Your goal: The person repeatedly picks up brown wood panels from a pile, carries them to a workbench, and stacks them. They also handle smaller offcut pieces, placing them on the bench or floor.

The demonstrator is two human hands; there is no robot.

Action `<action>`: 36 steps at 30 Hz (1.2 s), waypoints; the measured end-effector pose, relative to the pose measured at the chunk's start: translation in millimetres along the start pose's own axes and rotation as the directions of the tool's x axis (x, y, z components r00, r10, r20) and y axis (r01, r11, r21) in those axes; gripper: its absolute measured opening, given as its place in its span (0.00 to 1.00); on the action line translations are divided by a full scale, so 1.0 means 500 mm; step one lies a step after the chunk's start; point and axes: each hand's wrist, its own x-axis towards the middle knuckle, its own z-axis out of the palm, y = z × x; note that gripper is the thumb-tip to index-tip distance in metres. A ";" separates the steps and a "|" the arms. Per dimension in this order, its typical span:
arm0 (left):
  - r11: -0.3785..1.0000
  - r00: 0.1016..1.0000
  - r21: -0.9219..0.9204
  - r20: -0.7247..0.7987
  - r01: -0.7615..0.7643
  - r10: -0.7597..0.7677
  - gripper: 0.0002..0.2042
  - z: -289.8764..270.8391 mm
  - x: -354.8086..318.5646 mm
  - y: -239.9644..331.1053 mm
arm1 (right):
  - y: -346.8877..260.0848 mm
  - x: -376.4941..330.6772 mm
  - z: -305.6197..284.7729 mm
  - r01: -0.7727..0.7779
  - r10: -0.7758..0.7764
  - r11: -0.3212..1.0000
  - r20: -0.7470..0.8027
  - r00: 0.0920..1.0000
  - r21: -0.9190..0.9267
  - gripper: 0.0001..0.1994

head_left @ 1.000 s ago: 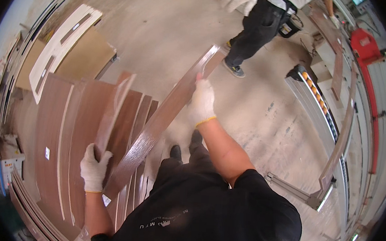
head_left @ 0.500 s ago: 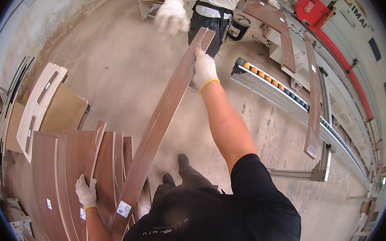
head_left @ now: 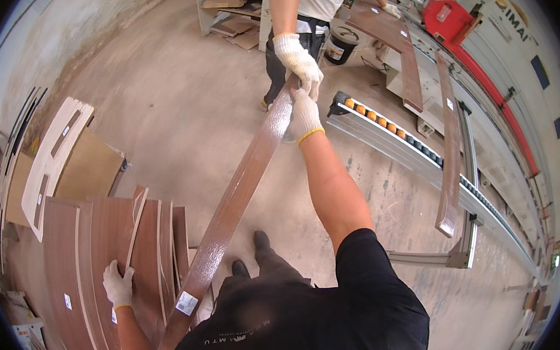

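Note:
My right hand (head_left: 306, 116), in a white knit glove with a yellow cuff, is closed on the far end of a long, narrow brown board (head_left: 247, 179). The board slants down toward my body, with shiny wrap and a white label on its near end. Right beside my fingers, a co-worker's gloved hand (head_left: 299, 61) is at the same end; its fingertips are partly hidden. At lower left, my gloved left hand (head_left: 118, 285) grips the edge of a brown panel (head_left: 113, 227) in a row of upright panels, thumb and fingers on either side of the edge.
A roller rail (head_left: 389, 127) with orange and dark rollers runs along the right, a brown strip (head_left: 451, 169) lying across it. Behind it stands a machine with a red part (head_left: 447, 17). Pale boards (head_left: 58, 157) lean at left. A black bucket (head_left: 341, 45) stands near the co-worker.
The co-worker's gloved hand has come down from the left to the board's far end beside my right hand. That end has dropped slightly nearer. My left hand has shifted slightly down and left.

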 end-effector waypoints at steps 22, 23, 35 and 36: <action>0.751 0.813 -0.461 0.098 -0.474 0.573 0.47 -0.143 -0.233 0.480 | 0.022 -0.607 -0.276 0.601 0.279 0.073 0.595 0.753 -0.796 0.31; 0.748 0.809 -0.398 0.027 -0.531 0.588 0.45 -0.144 -0.255 0.493 | -0.045 -0.633 -0.324 0.620 0.106 -0.107 0.612 0.784 -0.777 0.31; 0.515 0.709 -0.612 -0.108 -0.600 0.697 0.27 -0.079 -0.596 0.736 | -0.573 -0.463 -0.941 0.195 -0.231 0.953 -0.142 0.962 -0.233 0.19; 0.410 0.613 -0.639 -0.123 -0.650 0.780 0.27 -0.075 -0.610 0.798 | -0.571 -0.438 -0.933 0.205 -0.223 0.961 -0.083 0.971 -0.187 0.18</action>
